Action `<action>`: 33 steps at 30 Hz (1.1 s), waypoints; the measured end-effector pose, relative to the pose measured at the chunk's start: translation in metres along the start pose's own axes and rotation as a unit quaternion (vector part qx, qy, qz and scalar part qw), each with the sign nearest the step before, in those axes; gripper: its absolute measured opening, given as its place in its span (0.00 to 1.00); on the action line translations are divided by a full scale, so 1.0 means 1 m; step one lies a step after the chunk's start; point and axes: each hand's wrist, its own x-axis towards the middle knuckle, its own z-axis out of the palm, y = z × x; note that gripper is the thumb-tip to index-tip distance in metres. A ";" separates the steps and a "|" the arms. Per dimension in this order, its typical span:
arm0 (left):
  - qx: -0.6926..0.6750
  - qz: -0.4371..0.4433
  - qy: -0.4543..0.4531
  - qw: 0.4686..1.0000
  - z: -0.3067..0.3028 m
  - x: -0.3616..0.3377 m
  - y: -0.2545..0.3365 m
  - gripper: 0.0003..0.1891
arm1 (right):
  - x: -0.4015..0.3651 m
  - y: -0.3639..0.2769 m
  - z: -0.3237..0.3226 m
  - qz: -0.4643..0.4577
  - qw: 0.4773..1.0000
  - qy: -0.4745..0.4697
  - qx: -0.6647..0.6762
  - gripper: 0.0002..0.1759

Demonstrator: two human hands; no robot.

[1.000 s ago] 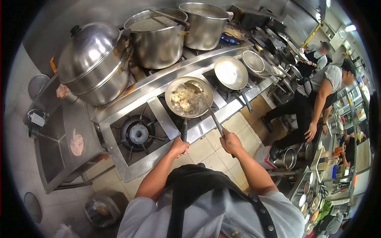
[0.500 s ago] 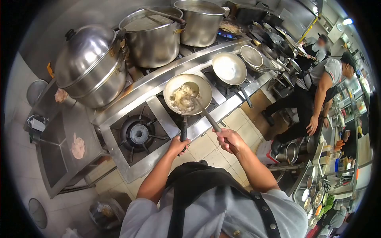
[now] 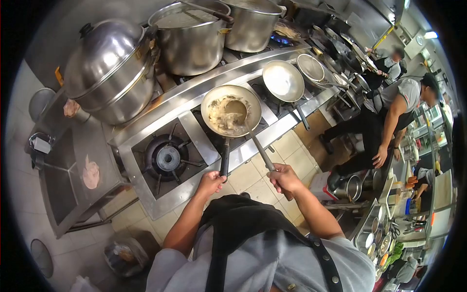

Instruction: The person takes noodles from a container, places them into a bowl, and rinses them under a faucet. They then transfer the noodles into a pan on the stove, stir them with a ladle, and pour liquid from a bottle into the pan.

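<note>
My left hand [image 3: 211,183] is closed round the black handle of a light-coloured frying pan [image 3: 208,92] on the stove. Pale, creamy food [image 3: 218,114] with darker bits lies in the pan. In my right hand [image 3: 284,179] is the long handle of a ladle [image 3: 235,112], its round bowl down in the food near the pan's middle. The handle's end sticks out below my fist. Just left of the pan sits a bare burner [image 3: 168,158]. A second pan [image 3: 283,82] rests to the right, its black handle towards me.
Large stockpots [image 3: 189,48] and a domed steamer [image 3: 109,73] line the back. A strainer [image 3: 310,67] lies right of the second pan. A co-worker [image 3: 389,112] stands at the right, near a counter with food containers [image 3: 377,233]. A sink [image 3: 61,182] is at the left.
The ladle's bowl has shifted within the pan and turned its hollow more into view. My right hand has moved slightly right and down. The view has shifted a little.
</note>
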 end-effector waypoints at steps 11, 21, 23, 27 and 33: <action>-0.023 -0.008 0.006 1.000 0.001 -0.002 0.000 0.08 | -0.004 -0.007 0.005 -0.007 0.974 -0.034 0.224 0.06; -0.023 -0.006 0.003 1.000 -0.002 0.004 -0.006 0.08 | -0.007 -0.004 0.016 -0.050 0.998 0.009 -0.031 0.05; -0.026 -0.007 -0.001 1.000 -0.003 0.005 -0.007 0.08 | -0.004 0.002 0.018 -0.052 0.998 -0.027 -0.026 0.05; -0.027 -0.009 -0.011 1.000 -0.004 0.004 -0.006 0.07 | -0.001 0.004 0.017 -0.013 0.997 -0.071 -0.005 0.11; -0.026 -0.009 -0.016 0.999 -0.005 0.004 -0.006 0.07 | 0.000 -0.010 -0.004 0.079 0.888 -0.132 0.432 0.11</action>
